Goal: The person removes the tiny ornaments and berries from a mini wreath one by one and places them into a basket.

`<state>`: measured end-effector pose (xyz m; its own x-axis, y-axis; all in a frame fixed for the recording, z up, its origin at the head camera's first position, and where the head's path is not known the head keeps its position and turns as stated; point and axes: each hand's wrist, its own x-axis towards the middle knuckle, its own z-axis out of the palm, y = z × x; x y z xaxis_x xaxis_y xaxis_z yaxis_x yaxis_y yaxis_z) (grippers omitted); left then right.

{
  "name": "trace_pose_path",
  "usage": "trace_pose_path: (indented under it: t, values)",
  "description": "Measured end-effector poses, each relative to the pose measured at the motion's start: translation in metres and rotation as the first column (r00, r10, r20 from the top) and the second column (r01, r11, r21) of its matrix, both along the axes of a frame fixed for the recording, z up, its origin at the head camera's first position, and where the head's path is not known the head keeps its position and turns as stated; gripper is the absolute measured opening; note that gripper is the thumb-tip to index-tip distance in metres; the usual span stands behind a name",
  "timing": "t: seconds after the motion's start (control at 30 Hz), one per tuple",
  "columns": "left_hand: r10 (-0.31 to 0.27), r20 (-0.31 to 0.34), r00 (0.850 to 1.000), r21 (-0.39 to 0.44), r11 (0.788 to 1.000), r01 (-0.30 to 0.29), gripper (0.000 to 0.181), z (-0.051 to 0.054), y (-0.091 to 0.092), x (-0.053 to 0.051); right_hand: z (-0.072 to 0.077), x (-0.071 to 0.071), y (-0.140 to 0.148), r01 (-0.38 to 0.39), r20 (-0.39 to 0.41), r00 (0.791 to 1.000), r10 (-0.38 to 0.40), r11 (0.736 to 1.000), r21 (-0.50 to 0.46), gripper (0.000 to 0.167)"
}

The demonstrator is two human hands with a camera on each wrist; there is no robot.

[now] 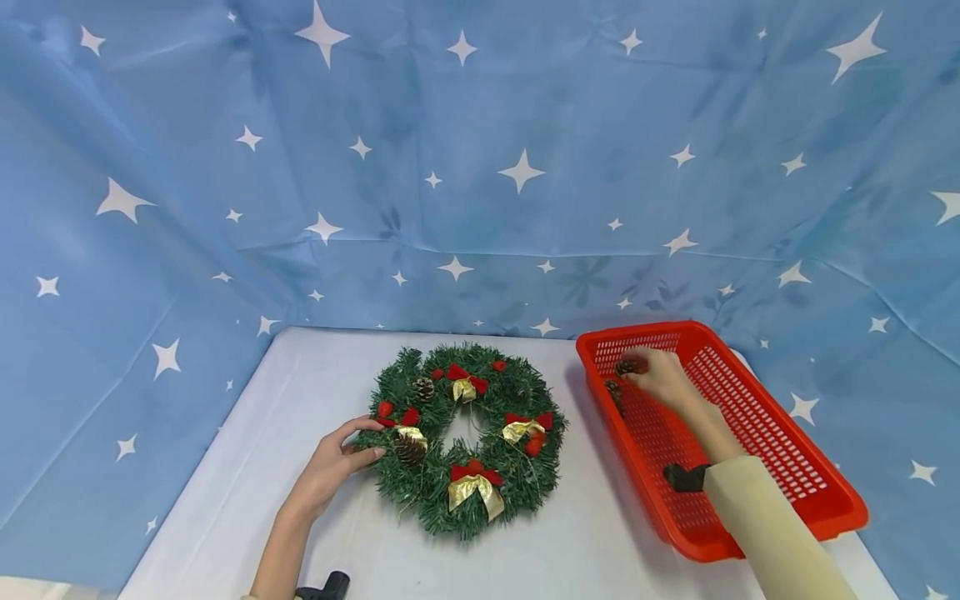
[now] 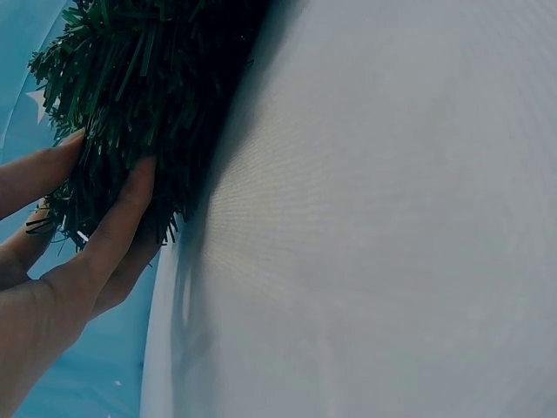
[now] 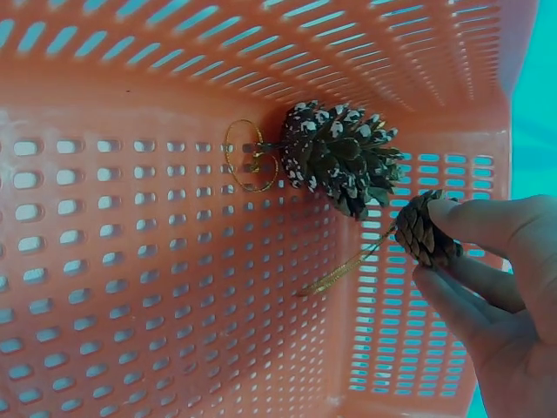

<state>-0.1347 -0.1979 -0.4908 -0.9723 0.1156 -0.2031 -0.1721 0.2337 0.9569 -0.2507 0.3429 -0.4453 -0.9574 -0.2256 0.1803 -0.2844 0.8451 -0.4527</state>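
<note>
A green wreath (image 1: 540,475) with red bows, gold ribbons and pine cones lies on the white table. My left hand (image 1: 333,467) holds its left edge, thumb and fingers spread about the needles; the left wrist view shows the fingers (image 2: 117,222) sunk among the green tufts (image 2: 130,96). Over at the red basket, my right hand (image 1: 660,379) pinches a small pine cone (image 3: 425,231) between thumb and fingers. A gold cord loop (image 3: 335,277) trails from that cone. Beside it in the basket lies a larger, white-tipped pine cone (image 3: 339,157) with its own gold loop.
The red perforated basket (image 1: 633,467) stands at the right of the white table (image 1: 247,467), its high walls around my right hand. A blue cloth (image 1: 480,208) with white stars hangs behind and at both sides.
</note>
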Motion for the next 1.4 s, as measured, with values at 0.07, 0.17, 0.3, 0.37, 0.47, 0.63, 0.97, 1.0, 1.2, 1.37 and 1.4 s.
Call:
trace_pose_path:
  t: [0.07,0.17,0.3,0.37,0.47,0.63,0.97,1.0,1.2,1.37,1.4]
  values:
    - [0.002,-0.003,1.0,-0.005,1.0,-0.002,0.044,0.0,0.0,0.0,-0.002,-0.002,0.001,-0.003,-0.007,1.0,0.003,1.0,0.011,0.033]
    - [0.006,0.002,1.0,-0.005,1.0,-0.006,0.044,-0.001,0.0,0.0,-0.006,-0.005,0.001,0.001,-0.01,1.0,-0.001,1.0,0.03,0.032]
    - [0.005,0.008,1.0,-0.006,1.0,-0.005,0.044,-0.001,0.0,0.0,-0.011,-0.007,0.002,0.005,0.009,1.0,-0.005,1.0,0.025,0.032]
    - [0.003,0.008,1.0,-0.008,1.0,-0.003,0.044,-0.001,0.0,0.0,-0.012,-0.008,0.001,0.005,0.02,1.0,-0.005,1.0,0.012,0.033]
    - [0.0,0.009,1.0,-0.008,1.0,0.0,0.044,-0.001,-0.001,0.0,-0.014,-0.009,0.001,0.005,0.028,1.0,-0.005,1.0,0.011,0.033]
    - [0.005,0.012,1.0,0.004,1.0,-0.005,0.044,-0.001,0.0,0.001,-0.017,-0.009,0.002,0.007,0.052,0.999,-0.008,1.0,0.028,0.032]
    - [0.013,0.015,1.0,0.005,1.0,-0.013,0.044,-0.001,0.0,0.001,-0.021,-0.01,0.003,-0.037,0.032,0.999,0.036,0.999,0.033,0.03]
    - [0.013,0.016,1.0,0.007,1.0,-0.014,0.044,-0.001,0.0,0.001,-0.022,-0.011,0.002,-0.036,0.031,0.999,0.035,0.999,0.035,0.03]
    - [0.014,0.011,1.0,0.007,1.0,-0.015,0.044,-0.001,0.001,0.001,-0.024,-0.013,0.001,-0.034,0.022,0.999,0.033,0.998,0.055,0.03]
    - [0.019,0.011,1.0,-0.003,1.0,-0.019,0.043,0.001,0.001,0.0,-0.023,-0.013,0.0,-0.035,0.016,0.999,0.035,0.998,0.049,0.029]
    - [0.019,0.012,1.0,-0.003,1.0,-0.019,0.043,0.002,0.0,0.0,-0.023,-0.013,0.0,-0.039,0.012,0.999,0.038,0.998,0.048,0.029]
